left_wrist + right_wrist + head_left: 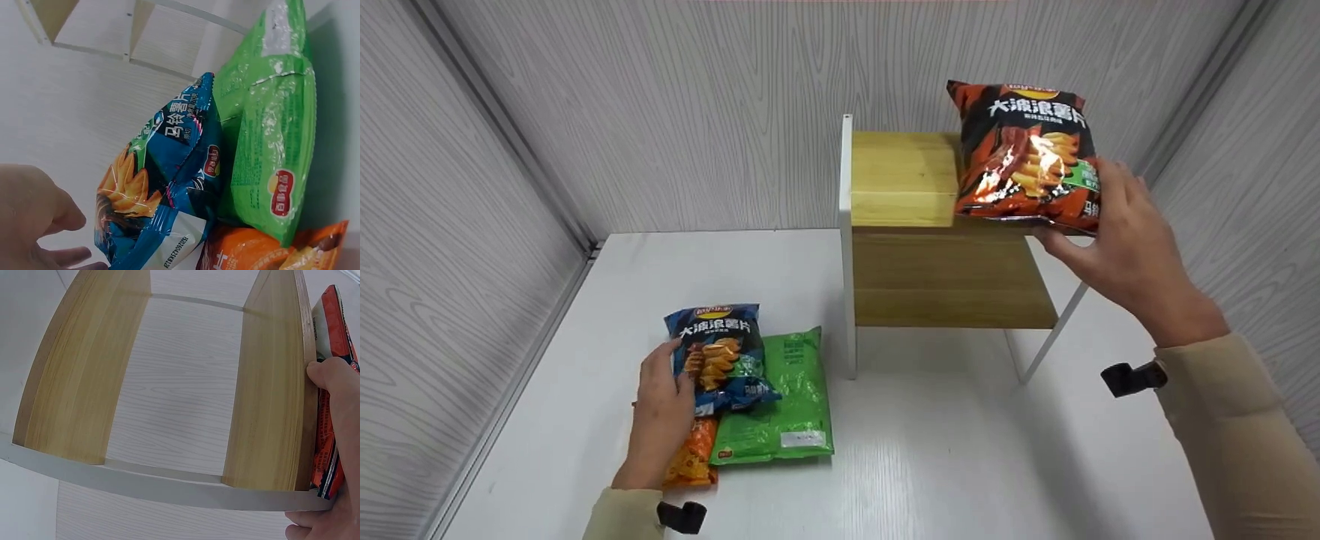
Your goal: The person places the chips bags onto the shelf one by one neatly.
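At the top of the shelf unit, my right hand [1136, 240] grips a red and black bag of potato chips [1027, 154] by its right lower side. In the right wrist view the thumb of that hand [343, 396] lies by the edge of the upper board, with the bag [326, 450] standing beyond it. My left hand [660, 401] is at the left side of a blue bag of potato chips [720, 360], its fingers loosely spread. From the left wrist, the fingers [62, 214] show beside that blue bag [163, 169], not curled round it.
Under the blue bag lie a green chip bag [795, 405] and an orange bag [694, 457] on the white table [922, 457]. The shelf unit has a white side frame [846, 247], an upper board [904, 176] and a lower board [952, 292]. Grey wood-grain walls [697, 112] surround the table.
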`<move>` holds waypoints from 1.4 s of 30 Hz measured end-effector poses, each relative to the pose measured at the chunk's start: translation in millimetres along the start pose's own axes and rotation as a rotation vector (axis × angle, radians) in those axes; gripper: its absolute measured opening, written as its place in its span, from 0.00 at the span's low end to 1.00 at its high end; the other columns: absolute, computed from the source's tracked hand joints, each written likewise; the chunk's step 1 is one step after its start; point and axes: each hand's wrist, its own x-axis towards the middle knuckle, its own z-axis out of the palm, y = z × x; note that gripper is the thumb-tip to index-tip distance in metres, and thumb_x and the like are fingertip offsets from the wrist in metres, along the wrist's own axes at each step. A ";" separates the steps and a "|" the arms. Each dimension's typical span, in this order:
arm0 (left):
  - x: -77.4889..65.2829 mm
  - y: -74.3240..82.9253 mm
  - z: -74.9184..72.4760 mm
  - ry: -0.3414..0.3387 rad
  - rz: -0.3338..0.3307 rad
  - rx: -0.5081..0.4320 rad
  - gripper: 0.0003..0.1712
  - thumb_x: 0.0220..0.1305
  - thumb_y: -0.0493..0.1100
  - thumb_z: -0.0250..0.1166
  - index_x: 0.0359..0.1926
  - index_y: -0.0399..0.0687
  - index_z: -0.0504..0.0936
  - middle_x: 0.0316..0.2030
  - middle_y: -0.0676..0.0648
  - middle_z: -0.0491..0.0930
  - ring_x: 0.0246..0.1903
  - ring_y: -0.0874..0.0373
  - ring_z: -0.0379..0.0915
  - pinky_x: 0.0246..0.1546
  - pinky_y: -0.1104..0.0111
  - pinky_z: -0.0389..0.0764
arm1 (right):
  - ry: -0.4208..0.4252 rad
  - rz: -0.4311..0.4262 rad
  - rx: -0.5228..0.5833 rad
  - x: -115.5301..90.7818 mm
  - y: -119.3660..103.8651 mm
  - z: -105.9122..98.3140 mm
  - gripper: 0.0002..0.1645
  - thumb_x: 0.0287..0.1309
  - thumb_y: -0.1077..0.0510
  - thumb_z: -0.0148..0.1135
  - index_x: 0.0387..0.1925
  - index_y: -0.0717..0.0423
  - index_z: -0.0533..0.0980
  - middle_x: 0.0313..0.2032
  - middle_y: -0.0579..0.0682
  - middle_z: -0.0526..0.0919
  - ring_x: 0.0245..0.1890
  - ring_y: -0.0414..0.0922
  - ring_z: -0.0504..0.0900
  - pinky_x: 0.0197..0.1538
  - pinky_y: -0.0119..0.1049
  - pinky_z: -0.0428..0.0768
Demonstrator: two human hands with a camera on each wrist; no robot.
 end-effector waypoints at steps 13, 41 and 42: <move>18.1 4.7 11.7 0.001 0.451 0.528 0.37 0.75 0.50 0.53 0.76 0.37 0.53 0.77 0.34 0.49 0.76 0.37 0.43 0.75 0.42 0.48 | -0.005 0.004 0.005 0.6 -0.1 0.6 0.54 0.57 0.38 0.66 0.74 0.57 0.52 0.67 0.63 0.64 0.61 0.59 0.67 0.59 0.64 0.71; 11.1 -37.4 34.5 -0.084 0.385 0.600 0.61 0.56 0.72 0.64 0.80 0.55 0.43 0.77 0.32 0.42 0.76 0.33 0.39 0.71 0.33 0.47 | -0.003 0.009 0.002 0.4 1.0 0.3 0.54 0.56 0.38 0.66 0.74 0.56 0.53 0.66 0.61 0.65 0.60 0.57 0.67 0.59 0.62 0.72; 11.5 -38.1 35.2 -0.084 0.382 0.601 0.62 0.56 0.72 0.65 0.80 0.55 0.43 0.77 0.33 0.42 0.76 0.34 0.39 0.70 0.33 0.48 | -0.003 0.010 0.002 0.3 0.8 0.1 0.54 0.56 0.38 0.66 0.74 0.56 0.53 0.66 0.61 0.65 0.60 0.57 0.67 0.59 0.63 0.72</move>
